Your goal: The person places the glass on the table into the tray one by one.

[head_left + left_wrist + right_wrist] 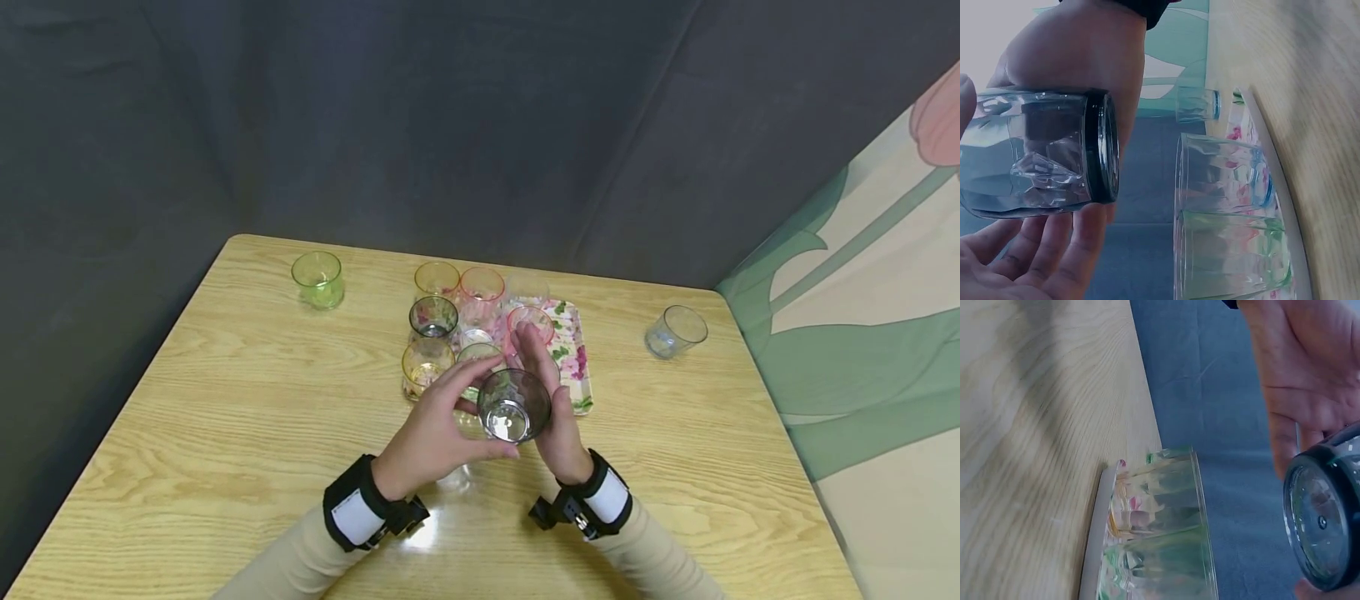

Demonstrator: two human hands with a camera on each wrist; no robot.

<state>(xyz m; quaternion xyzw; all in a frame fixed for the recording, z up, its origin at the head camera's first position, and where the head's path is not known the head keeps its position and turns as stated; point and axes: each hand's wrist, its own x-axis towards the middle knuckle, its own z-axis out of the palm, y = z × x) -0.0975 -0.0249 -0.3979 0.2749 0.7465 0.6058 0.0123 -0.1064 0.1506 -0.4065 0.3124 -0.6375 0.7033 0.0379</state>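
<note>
A dark grey drinking glass point(514, 406) is held above the front of a floral tray point(574, 354). My left hand point(435, 425) grips it, thumb on the near side and fingers on the far side. My right hand point(555, 425) is beside the glass's right side, fingers straight and palm turned toward it. The thick base of the grey glass point(1102, 147) faces the table in the left wrist view. Just beyond the hands, a green-tinted glass point(478, 357) and a red-rimmed glass point(531, 315) stand on the tray, partly hidden by the fingers.
Also on the tray are a yellow glass point(428, 367), another dark grey glass point(433, 318), an amber-rimmed glass point(437, 279) and a pink glass point(482, 285). A green glass point(318, 282) stands at the table's back left, and a pale blue glass point(675, 332) at the right.
</note>
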